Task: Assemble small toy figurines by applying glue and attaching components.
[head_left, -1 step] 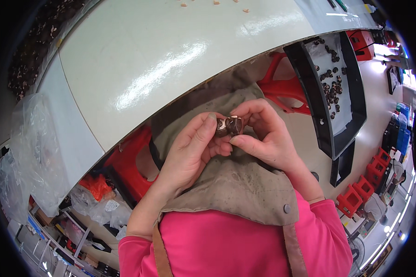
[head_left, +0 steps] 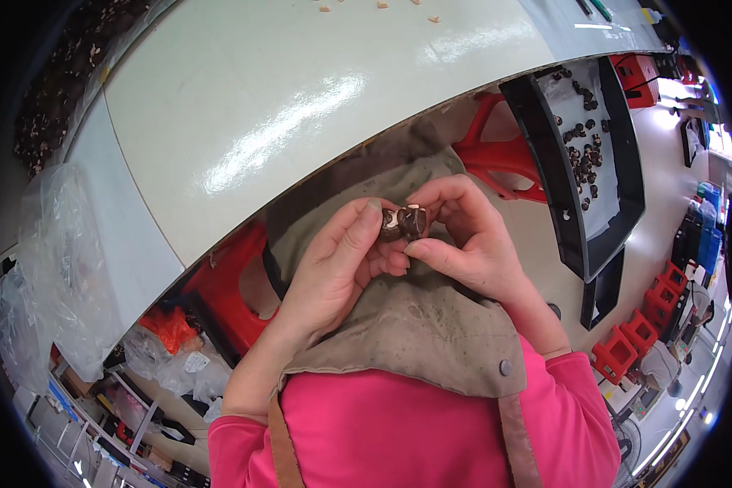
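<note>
Both hands meet above my lap around a small dark-brown and cream figure (head_left: 412, 222), glossy and rounded. Its exact kind is too small to make out. My left hand (head_left: 333, 256) pinches its left end between thumb and fingers. From the other side, the thumb and index finger of my right hand (head_left: 472, 244) close on its right end. Parts of the figure are hidden behind my fingertips. Below the hands lies the brown-grey apron (head_left: 407, 325) that I wear over a pink top.
A glossy pale table (head_left: 301, 106) curves ahead, with several small cream pieces (head_left: 383, 5) at its far edge. To the right, a black tray (head_left: 573, 220) holds several similar dark figures. Red stools (head_left: 504, 159) stand beneath the table; clear plastic bags (head_left: 73, 268) hang at left.
</note>
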### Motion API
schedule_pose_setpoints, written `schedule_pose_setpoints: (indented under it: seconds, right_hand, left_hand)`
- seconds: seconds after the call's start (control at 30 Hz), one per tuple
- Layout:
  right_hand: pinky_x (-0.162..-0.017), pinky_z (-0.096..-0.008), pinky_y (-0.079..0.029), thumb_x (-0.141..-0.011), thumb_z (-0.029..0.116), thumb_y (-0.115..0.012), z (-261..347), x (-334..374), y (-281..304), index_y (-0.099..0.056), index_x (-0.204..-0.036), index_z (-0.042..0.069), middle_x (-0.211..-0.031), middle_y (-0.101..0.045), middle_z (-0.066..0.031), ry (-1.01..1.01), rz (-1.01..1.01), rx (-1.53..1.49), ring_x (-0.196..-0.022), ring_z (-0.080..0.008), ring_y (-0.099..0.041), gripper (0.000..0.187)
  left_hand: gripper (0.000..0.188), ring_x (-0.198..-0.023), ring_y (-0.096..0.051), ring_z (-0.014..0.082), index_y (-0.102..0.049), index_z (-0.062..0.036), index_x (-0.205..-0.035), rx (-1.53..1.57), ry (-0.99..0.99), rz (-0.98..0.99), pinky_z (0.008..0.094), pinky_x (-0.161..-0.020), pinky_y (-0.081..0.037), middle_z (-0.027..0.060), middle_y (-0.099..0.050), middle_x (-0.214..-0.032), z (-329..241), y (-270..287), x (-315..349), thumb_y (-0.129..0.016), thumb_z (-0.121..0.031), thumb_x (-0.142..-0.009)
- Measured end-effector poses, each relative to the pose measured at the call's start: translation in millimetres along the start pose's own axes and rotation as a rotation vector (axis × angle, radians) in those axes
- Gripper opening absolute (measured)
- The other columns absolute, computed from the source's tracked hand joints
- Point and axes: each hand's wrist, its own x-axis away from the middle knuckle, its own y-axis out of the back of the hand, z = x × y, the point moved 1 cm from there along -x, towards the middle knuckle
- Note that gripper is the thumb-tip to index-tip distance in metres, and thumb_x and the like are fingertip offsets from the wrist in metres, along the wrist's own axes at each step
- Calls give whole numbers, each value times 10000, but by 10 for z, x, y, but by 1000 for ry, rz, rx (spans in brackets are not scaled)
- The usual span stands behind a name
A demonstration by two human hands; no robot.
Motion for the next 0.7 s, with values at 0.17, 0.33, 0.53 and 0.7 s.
schedule_pose_setpoints:
  seconds: [0.17, 0.33, 0.53, 0.7]
  right_hand:
    - [-807, -271, -442, -762, 90, -735, -8, -9, -3, -466, -1104, 8, -1005, -538, -52, -1, -9, 12, -891, -119, -532, 443]
    - [-808, -272, -444, -757, 80, -738, -20, -52, 6, -467, -1095, 9, -998, -539, -50, -4, 15, 66, -885, -120, -538, 439]
    - [-762, -264, -459, -724, 107, -769, 229, -93, 140, -541, -1012, 22, -975, -555, -60, 83, 90, 243, -869, -136, -554, 377]
    - [-747, -228, -438, -775, -43, -615, 738, -195, 869, -515, -1003, 29, -948, -533, -50, 363, -405, 193, -816, -108, -540, 259]
  left_hand:
    - [338, -773, -555, 96, -496, -43, -1114, 20, 21, 6, 237, -723, -465, 36, -572, -920, 1, 39, -4, -425, -343, -974]
    - [319, -785, -557, 93, -504, -44, -1097, 24, 24, 26, 234, -720, -473, 36, -574, -939, -23, 91, -15, -435, -329, -972]
    - [282, -866, -566, 100, -503, -39, -1151, -108, -41, -45, 237, -768, -481, 47, -576, -1012, -57, -55, -68, -458, -248, -966]
    - [316, -914, -566, 118, -469, -31, -1244, 111, -92, 50, 264, -813, -480, 69, -567, -1067, -101, -59, 11, -432, -185, -971]
